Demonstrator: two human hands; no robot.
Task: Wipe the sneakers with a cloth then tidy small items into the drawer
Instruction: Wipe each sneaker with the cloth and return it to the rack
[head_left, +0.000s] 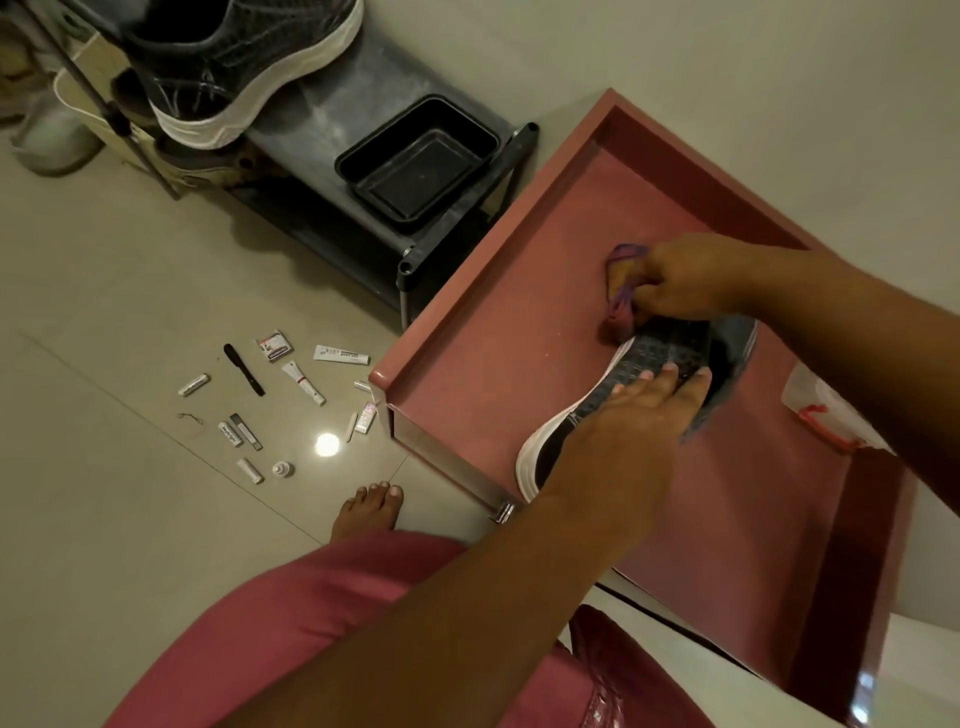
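Head view: open red drawer (467, 312) takes up the right side, with a dark sneaker (597, 405) lying in it, white sole edge toward the floor side. Left hand (623, 431) rests flat on the sneaker's upper, fingers straight, pinning it. Right hand (680, 286) sits just past the toe end, fingers curled around a bunched purple cloth (621, 306) touching the shoe's tip. Second sneaker (234, 67) sits on the shoe rack (363, 104), beside a black tray (421, 161). Small items (270, 405) lie scattered on the floor, left of the drawer.
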